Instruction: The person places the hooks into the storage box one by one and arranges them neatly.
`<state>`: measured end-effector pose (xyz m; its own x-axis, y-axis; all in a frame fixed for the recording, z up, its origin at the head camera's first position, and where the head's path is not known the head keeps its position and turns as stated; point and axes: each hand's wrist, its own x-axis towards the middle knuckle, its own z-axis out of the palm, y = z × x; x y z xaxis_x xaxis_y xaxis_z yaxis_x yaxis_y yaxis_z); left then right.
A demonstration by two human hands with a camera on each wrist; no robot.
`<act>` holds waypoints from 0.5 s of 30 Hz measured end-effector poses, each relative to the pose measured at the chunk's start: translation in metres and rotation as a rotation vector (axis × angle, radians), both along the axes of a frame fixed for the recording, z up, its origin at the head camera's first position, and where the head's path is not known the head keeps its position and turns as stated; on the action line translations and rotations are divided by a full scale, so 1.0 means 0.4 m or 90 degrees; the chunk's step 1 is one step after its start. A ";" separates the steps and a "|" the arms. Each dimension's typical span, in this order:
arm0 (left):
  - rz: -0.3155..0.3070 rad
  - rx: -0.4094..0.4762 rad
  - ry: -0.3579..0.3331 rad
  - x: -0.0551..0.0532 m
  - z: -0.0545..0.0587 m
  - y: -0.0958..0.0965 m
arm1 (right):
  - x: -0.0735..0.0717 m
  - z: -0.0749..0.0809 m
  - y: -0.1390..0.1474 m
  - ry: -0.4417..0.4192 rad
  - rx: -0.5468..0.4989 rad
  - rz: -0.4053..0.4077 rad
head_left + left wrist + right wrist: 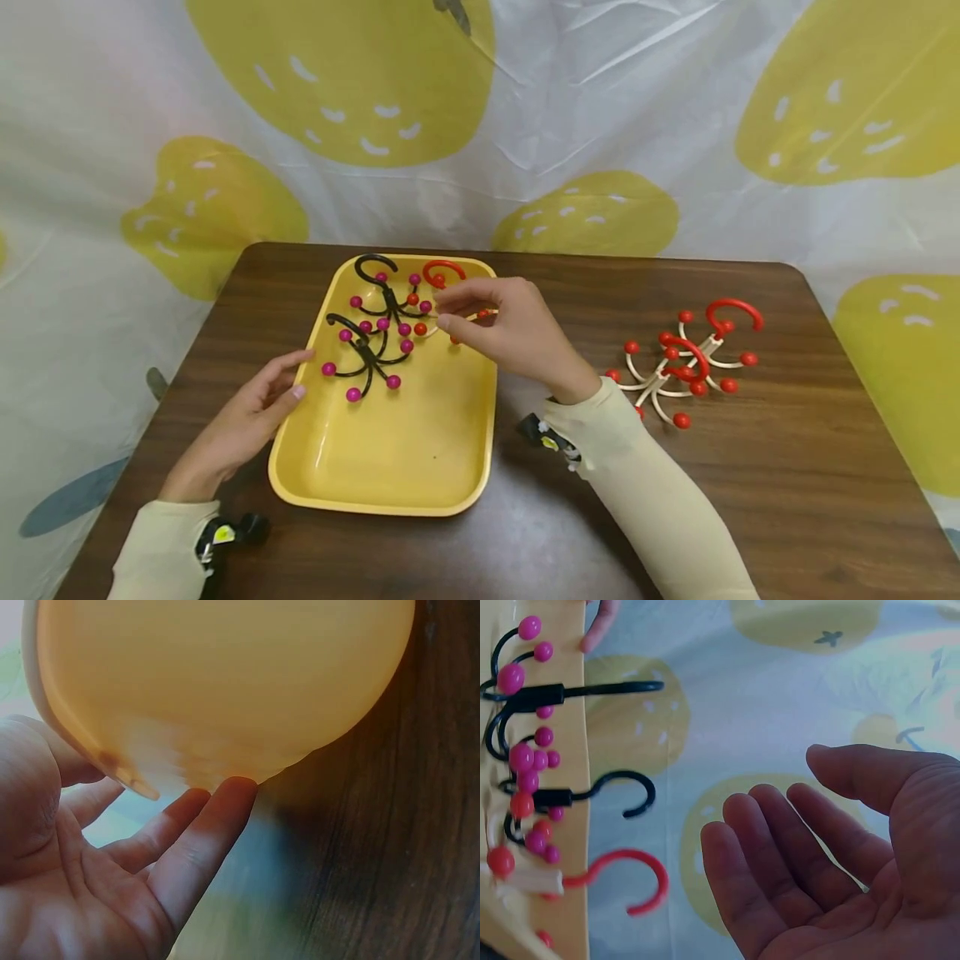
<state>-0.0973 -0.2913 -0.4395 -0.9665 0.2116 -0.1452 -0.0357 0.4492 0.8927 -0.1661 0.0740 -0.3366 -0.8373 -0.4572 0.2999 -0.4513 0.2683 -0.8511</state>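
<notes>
A yellow tray (390,450) lies on the table in the head view. In its far part sit two black hook hangers (366,354) with curved arms ending in magenta balls. Beside them is a red-and-white hook hanger (444,268), partly hidden behind my right hand (506,329). That hand hovers over the tray's right side, fingers slightly bent and holding nothing; the right wrist view shows a gap between thumb and fingers. My left hand (251,417) touches the tray's left rim with thumb and fingertips. The left wrist view shows fingertips (236,791) against the tray's outer wall.
Right of the tray, two more red-and-white hook hangers (660,375) lie close together on the brown wooden table (810,467). A white cloth (420,200) with yellow fruit prints hangs behind the table.
</notes>
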 end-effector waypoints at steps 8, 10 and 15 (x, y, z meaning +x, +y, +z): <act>-0.006 -0.012 -0.005 -0.005 0.012 -0.001 | 0.040 0.012 0.113 0.008 0.008 -0.054; -0.006 -0.016 -0.007 -0.004 0.012 -0.003 | 0.052 0.016 0.141 0.006 0.019 -0.069; -0.007 -0.015 -0.005 -0.005 0.011 -0.009 | 0.082 0.019 0.205 -0.001 0.041 -0.114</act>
